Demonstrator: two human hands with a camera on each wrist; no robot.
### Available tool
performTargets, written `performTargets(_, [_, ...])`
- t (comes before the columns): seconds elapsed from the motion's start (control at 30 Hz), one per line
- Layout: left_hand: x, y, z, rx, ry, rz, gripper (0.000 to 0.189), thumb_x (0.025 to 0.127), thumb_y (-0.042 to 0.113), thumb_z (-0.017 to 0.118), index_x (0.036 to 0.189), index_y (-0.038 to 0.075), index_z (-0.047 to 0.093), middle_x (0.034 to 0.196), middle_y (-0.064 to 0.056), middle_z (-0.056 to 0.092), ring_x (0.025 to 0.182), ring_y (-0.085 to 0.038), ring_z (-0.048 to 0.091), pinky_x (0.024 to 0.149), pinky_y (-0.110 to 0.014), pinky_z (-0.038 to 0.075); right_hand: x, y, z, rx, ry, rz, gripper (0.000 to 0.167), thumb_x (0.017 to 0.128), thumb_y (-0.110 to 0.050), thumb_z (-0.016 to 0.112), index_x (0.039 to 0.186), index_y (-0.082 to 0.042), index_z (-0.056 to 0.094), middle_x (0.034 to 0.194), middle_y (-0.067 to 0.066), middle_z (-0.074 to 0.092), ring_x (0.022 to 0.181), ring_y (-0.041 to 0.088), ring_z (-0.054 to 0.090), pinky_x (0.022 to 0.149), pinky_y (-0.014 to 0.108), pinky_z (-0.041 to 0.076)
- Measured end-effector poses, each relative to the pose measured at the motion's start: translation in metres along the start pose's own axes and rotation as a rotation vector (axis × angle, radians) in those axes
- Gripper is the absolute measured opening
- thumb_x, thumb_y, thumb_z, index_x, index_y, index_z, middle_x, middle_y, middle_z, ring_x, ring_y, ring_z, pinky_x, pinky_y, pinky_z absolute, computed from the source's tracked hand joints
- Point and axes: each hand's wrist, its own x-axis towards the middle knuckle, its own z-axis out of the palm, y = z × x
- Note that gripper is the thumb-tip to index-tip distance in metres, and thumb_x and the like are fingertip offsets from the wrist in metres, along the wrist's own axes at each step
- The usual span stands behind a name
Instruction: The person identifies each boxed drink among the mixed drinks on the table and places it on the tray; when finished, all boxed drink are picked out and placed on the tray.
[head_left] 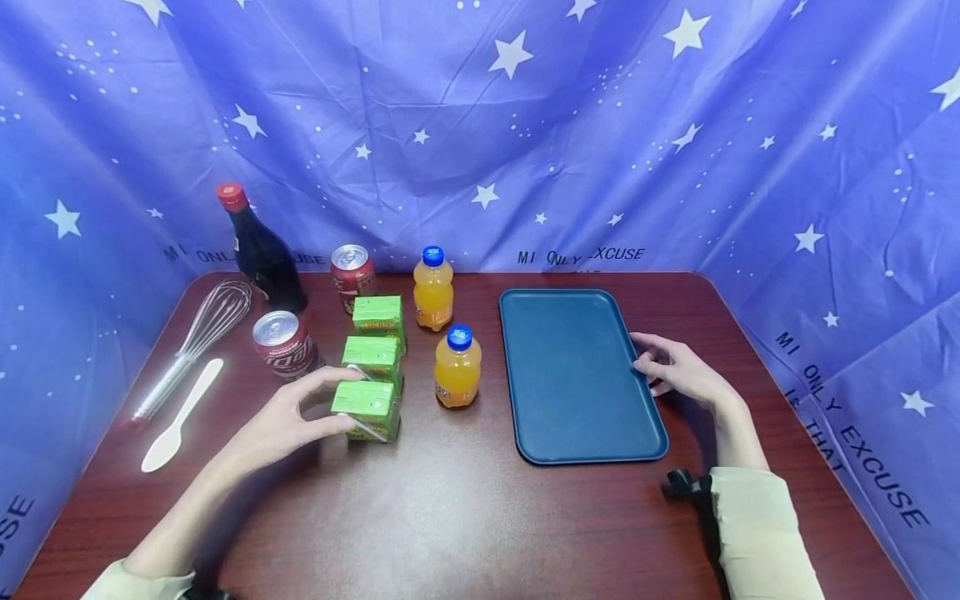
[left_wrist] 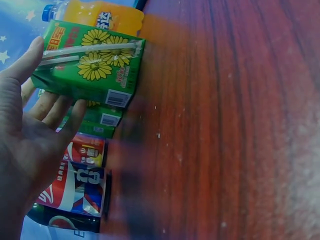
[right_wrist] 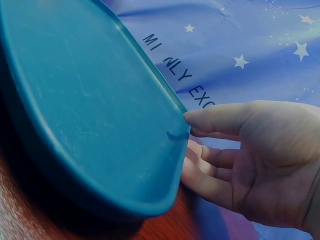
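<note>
In the head view, my left hand [head_left: 288, 421] pinches the nearest green drink carton [head_left: 366, 400] between thumb and fingers. Yellow flowers and a wrapped white straw mark that carton [left_wrist: 100, 65] in the left wrist view, where the fingers reach along its back. Two matching cartons, a middle one [head_left: 372, 354] and a far one [head_left: 378, 312], stand in a row behind it. Over on the right, my right hand [head_left: 686, 371] holds the long side of a blue tray [head_left: 573, 375]. Its thumb lies on the tray's rim [right_wrist: 181, 107], fingers under the edge.
Two orange soda bottles, one far [head_left: 433, 292] and one near [head_left: 457, 371], stand between cartons and tray. Leftward are a near can [head_left: 283, 346], a far can [head_left: 352, 275], a dark bottle [head_left: 266, 258], a whisk [head_left: 198, 346] and a pale spoon [head_left: 183, 412]. A star-printed curtain [head_left: 450, 150] encloses the table.
</note>
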Motion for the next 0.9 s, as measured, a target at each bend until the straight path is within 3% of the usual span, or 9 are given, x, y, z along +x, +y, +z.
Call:
performTargets(0.23, [-0.0002, -0.0037, 0.0009, -0.017, -0.008, -0.029, 0.053, 0.089, 0.012, 0.08, 0.137, 0.019, 0.06, 0.137, 0.004, 0.062, 0.119, 0.004, 0.062, 0.101, -0.011, 0.047, 0.0011, 0.0025, 0.0001, -0.008, 0.012, 0.006, 0.062, 0.105, -0.014, 0.058, 0.158, 0.002, 0.03, 0.101, 0.01, 0.059, 0.078, 0.01, 0.064, 0.066, 0.036, 0.064])
performTargets(0.43, [0.001, -0.004, 0.0, 0.009, -0.009, -0.028, 0.05, 0.088, 0.014, 0.081, 0.134, 0.021, 0.062, 0.135, 0.0, 0.064, 0.118, 0.003, 0.062, 0.101, -0.011, 0.047, 0.0016, 0.0037, -0.0012, -0.011, 0.023, 0.023, 0.062, 0.105, -0.015, 0.058, 0.159, 0.001, 0.03, 0.103, 0.013, 0.058, 0.078, 0.011, 0.065, 0.066, 0.036, 0.064])
performTargets(0.63, [0.001, -0.0037, -0.0017, 0.073, -0.018, -0.01, 0.049, 0.089, 0.016, 0.08, 0.134, 0.022, 0.061, 0.136, -0.004, 0.064, 0.118, 0.005, 0.061, 0.101, -0.01, 0.046, 0.003, 0.0051, -0.0004, 0.004, 0.024, 0.02, 0.062, 0.105, -0.013, 0.058, 0.158, 0.001, 0.031, 0.102, 0.011, 0.057, 0.078, 0.009, 0.064, 0.066, 0.036, 0.064])
performTargets(0.9, [-0.005, -0.0028, -0.0031, 0.104, -0.017, 0.036, 0.05, 0.091, 0.012, 0.078, 0.136, 0.021, 0.06, 0.126, 0.007, 0.068, 0.117, 0.006, 0.061, 0.098, -0.011, 0.047, 0.0015, 0.0047, -0.0009, 0.026, 0.015, 0.004, 0.064, 0.103, -0.011, 0.06, 0.158, 0.004, 0.03, 0.099, 0.007, 0.056, 0.078, 0.006, 0.063, 0.064, 0.035, 0.063])
